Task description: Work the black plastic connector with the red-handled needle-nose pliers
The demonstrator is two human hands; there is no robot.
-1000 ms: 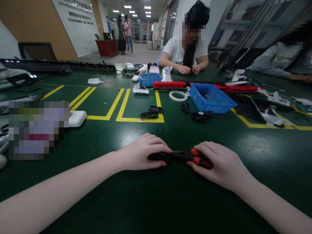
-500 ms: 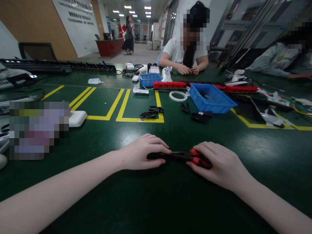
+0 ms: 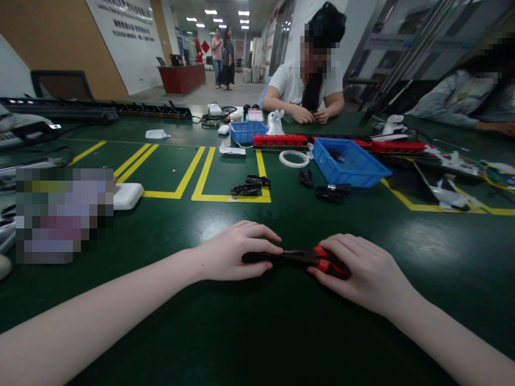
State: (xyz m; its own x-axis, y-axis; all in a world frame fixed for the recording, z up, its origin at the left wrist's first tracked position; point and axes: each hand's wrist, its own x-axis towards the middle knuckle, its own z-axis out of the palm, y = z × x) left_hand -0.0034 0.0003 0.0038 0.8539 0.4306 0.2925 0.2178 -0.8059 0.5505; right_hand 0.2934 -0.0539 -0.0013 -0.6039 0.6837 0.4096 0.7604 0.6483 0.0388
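Observation:
My right hand (image 3: 368, 268) is closed around the red-and-black handles of long-nosed pliers (image 3: 301, 258), whose dark jaws point left. Between the thumb and fingers of my left hand (image 3: 235, 252) is a small black part (image 3: 256, 258), low over the green table. The pliers' tips reach this part beside my left fingertips; whether they grip it I cannot tell. Past my hands lie more black parts: a pair (image 3: 251, 185) by the yellow tape, a small one (image 3: 306, 178), and a cluster (image 3: 332, 193) beside a blue bin (image 3: 350, 166).
A white tape roll (image 3: 294, 158), a smaller blue bin (image 3: 248, 132) and red strips (image 3: 280, 140) sit farther back. To the left is a white box (image 3: 127, 196). Across the green table (image 3: 193, 343) sits a person (image 3: 306, 91); another sits at far right.
One finger of my left hand has lifted slightly off the black part. The pliers and my right hand stay almost still. In the background, two standing people have shifted.

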